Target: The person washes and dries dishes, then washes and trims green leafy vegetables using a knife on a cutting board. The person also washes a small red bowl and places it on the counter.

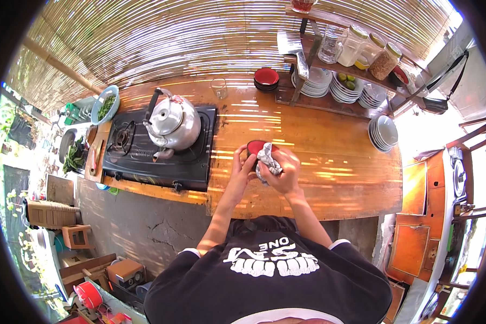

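Over the wooden table (340, 182), my left hand (241, 168) grips a small bowl (256, 146) with a red inside and a dark outer wall. My right hand (285, 166) is closed on a crumpled white and grey cloth (268, 160), which lies against the bowl's right side and covers part of its opening. Fingers of both hands hide much of the bowl's wall. Farther back on the table rests a stack of similar red and black bowls (266, 77), with a clear drinking glass (219, 88) to its left.
A metal kettle (174, 121) sits on the black gas stove (158, 162) to the left. A cleaver (293, 48) hangs on the wooden shelf (336, 106), which holds jars and stacked dishes. More white bowls (382, 133) stand at the table's right edge. A blue basin (106, 104) holds greens.
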